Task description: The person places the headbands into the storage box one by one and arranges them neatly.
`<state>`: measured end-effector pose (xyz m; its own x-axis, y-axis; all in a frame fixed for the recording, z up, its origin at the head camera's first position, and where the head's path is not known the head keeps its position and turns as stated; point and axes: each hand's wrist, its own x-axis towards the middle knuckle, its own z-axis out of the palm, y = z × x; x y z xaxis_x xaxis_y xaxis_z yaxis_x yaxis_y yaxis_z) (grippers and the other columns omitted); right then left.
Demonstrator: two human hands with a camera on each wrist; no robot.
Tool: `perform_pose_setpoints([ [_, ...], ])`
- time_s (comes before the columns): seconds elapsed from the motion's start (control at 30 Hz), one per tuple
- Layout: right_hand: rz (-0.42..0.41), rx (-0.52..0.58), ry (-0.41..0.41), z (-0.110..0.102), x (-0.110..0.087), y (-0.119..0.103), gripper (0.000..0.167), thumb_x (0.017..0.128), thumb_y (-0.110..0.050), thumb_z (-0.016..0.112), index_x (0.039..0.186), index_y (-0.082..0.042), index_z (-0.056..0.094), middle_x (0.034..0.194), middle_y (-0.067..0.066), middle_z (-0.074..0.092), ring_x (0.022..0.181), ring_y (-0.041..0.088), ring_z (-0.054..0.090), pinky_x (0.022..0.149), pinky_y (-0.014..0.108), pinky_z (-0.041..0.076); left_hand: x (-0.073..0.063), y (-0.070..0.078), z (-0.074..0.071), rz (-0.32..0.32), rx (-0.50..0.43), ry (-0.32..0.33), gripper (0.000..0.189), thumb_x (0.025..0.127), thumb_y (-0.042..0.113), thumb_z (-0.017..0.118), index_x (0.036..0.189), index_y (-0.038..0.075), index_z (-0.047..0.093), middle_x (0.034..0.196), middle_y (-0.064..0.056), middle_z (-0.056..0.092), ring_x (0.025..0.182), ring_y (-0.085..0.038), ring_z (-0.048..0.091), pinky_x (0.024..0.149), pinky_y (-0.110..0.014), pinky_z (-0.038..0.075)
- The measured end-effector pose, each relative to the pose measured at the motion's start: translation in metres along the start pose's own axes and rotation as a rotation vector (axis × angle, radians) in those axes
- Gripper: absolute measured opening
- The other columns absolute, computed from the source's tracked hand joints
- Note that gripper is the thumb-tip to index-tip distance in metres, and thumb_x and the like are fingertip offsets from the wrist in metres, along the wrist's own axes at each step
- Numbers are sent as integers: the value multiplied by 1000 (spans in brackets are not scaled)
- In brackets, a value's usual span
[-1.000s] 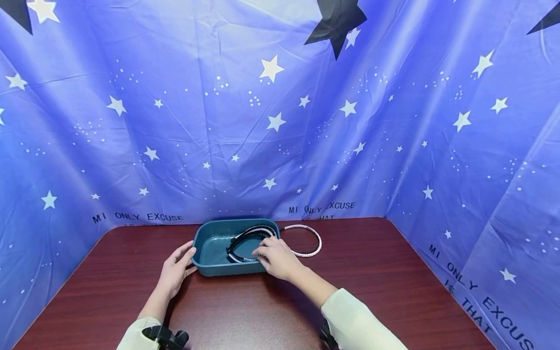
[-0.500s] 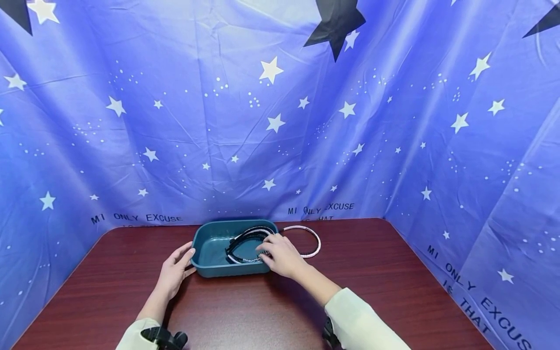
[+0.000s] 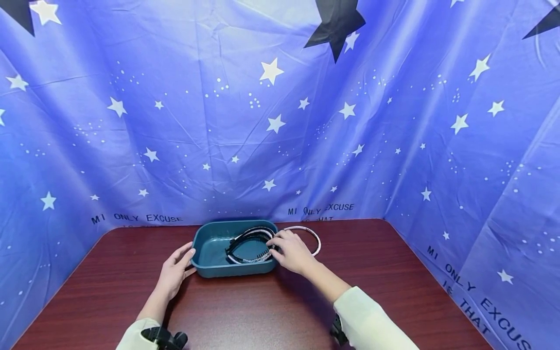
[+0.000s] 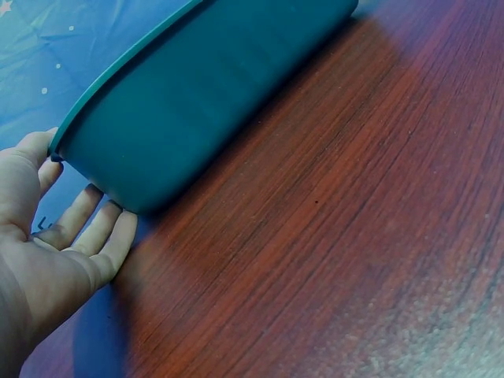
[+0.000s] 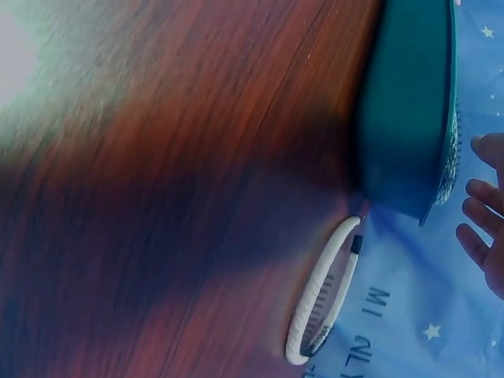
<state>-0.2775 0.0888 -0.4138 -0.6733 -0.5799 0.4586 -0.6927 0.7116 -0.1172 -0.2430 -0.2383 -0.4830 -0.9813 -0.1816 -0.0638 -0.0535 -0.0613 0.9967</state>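
A teal plastic bin stands at the back of the table. Several headbands, black, white and glittery, lie together in its right half. My left hand touches the bin's left end, thumb at the rim; in the left wrist view its other fingers extend against the wall. My right hand hovers over the bin's right end with relaxed, spread fingers and holds nothing. A white headband with dark comb teeth lies on the table right of the bin, partly hidden by that hand.
The dark red wooden table has a rounded back edge just behind the bin. A blue star-printed curtain hangs close behind it and along both sides. Black wrist straps sit on the sleeves.
My right hand has drawn back to the right, away from the headbands in the bin, uncovering their right ends. The left hand and the bin stay in place.
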Motion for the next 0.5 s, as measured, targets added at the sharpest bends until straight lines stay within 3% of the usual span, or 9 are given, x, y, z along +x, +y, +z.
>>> perform_pose_setpoints([
  [0.27,16,14,28,-2,-9,17,17,84,-22,66,100,-18,72,98,2,63,98,21,57,81,39,47,-1,0,-1,-6,7,0,62,93,43,53,144,12,34,136,-5,40,96,1,60,82,-22,54],
  [0.5,-35,12,133,1,-20,29,13,81,-16,67,92,-9,71,87,2,62,84,21,56,70,36,46,0,-1,0,-6,12,5,63,93,43,53,144,12,34,141,-9,36,95,2,60,82,-21,54],
])
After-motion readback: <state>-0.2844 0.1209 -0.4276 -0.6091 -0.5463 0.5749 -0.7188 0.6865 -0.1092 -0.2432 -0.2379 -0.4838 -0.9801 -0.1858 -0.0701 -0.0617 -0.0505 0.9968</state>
